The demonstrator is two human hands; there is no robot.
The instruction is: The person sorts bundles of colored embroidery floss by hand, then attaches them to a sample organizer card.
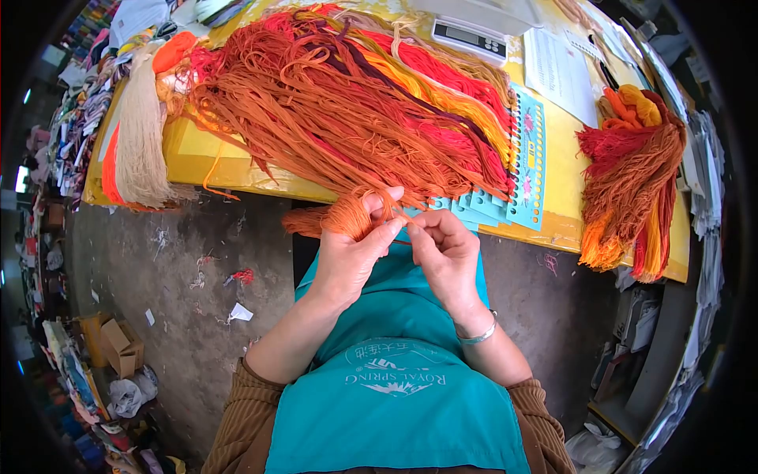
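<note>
My left hand (351,257) is closed around a skein of rust-orange embroidery thread (347,219), whose tail hangs off to the left. Close beside it, the fingers of my right hand (448,257) are pinched on a strand of the same thread, near my left thumb tip. Just beyond both hands, a large heap of thread (316,110) in rust, red, yellow and dark purple lies across the table. Its right-hand ends meet turquoise cards (533,170) with punched holes along the edges.
The yellow table (564,225) has its front edge just past my hands. Beige thread (142,134) hangs over its left side, and a mixed bundle of thread (636,182) over the right. At the back are a digital scale (471,39) and a paper sheet (559,73).
</note>
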